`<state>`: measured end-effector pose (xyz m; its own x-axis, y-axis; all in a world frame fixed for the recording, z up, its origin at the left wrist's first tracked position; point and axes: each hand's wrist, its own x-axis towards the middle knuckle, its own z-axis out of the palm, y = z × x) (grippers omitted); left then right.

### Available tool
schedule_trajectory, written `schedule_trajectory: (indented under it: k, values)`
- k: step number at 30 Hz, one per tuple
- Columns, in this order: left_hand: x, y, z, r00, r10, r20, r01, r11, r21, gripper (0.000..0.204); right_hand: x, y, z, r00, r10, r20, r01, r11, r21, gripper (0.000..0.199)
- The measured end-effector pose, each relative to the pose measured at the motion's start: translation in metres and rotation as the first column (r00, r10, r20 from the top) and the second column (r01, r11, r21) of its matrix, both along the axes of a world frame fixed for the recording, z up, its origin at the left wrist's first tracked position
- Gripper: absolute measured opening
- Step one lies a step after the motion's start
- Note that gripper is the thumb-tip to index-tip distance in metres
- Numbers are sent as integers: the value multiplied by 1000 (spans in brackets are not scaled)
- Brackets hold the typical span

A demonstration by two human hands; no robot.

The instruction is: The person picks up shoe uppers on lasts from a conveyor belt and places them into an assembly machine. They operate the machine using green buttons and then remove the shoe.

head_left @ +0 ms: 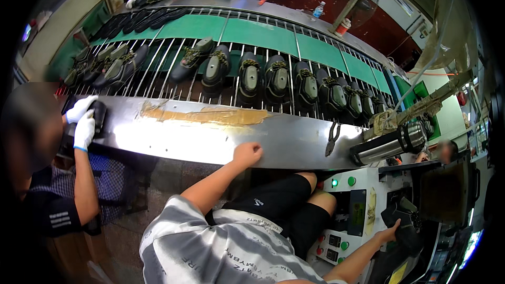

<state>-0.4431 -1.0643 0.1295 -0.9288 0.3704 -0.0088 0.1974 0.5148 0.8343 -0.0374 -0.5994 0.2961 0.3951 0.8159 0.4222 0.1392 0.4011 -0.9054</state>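
Observation:
My left hand [248, 155] rests on the near edge of the steel ledge [210, 144], its fingers curled into a loose fist with nothing showing in it. Out to the right, my right hand [390, 232] grips a dark shoe [404, 221] beside a white control panel [363, 208] with green and red buttons. Part of that hand's fingers is hidden behind the shoe. A pair of pliers [332, 138] lies on the ledge to the right of my left hand, with a steel thermos [390, 144] on its side beyond it.
Past the ledge, a rod conveyor carries several dark laced shoes [276, 80] and green sheets [258, 36]. At left, a co-worker's gloved hands [83, 126] hold a black shoe [98, 113]. Two more gloved people stand across the line. A plastic bottle [319, 9] stands on the far ledge.

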Motion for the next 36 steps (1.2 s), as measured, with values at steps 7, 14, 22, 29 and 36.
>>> schedule_trajectory:
  k: [7, 14, 22, 29, 36]
  values:
    - [84, 28, 47, 665, -707, 240, 395, 606, 690, 72, -94, -101, -22, 396, 653, -646, -854, 521, 3, 60]
    - [20, -71, 100, 720, -631, 289, -111, 305, 946, 67, -264, -314, 6, -277, 960, 33, -773, -202, -601, 50]
    - [29, -261, 123, 933, 240, 268, -335, 306, 891, 61, -316, -382, 34, -541, 787, 296, -804, -382, -456, 45]
    - [14, -291, 105, 930, 365, -39, -362, 930, 67, 72, -309, -317, -79, -403, 903, 149, -753, -235, -615, 36]
    - [-20, -266, 137, 949, 300, -95, -313, 865, -393, 77, -243, -226, -226, 269, 963, 30, -797, 240, -555, 25]
